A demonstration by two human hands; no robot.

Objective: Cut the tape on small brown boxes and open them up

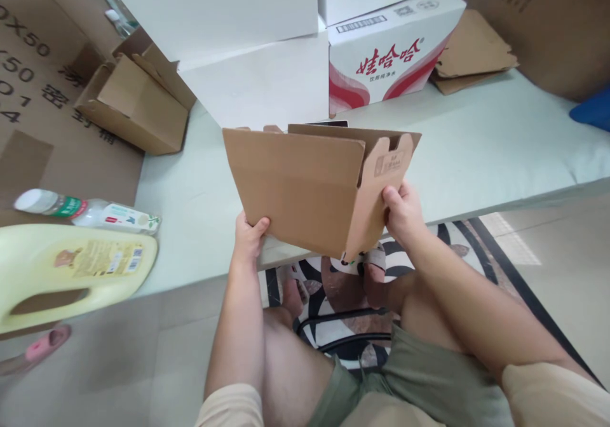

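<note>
Head view, left to right. Yellow jug (pixel 71 249), smooth plastic, handle moulded in; clear bottle (pixel 98 213), white cap, just beside. Open box (pixel 143 103), brown, beyond. Left hand (pixel 249 235) gripping lower left corner of carton (pixel 290 189), thumb on front face. Carton over pale table's (pixel 500 122) near edge: matt, stiff, angular, top open, flaps raised. 2-handed hold probably keeps walls squared. Printed box (pixel 391 65), white and red, behind. Right hand (pixel 405 212) clamping end panel, thumb outside. Cardboard pieces (pixel 474 46), flat, perhaps stacked to save room.

Storeroom-like space (tiled floor (pixel 548 249)), white cartons (pixel 229 14), printed brown box (pixel 52 135), pale table (pixel 190 223)
</note>
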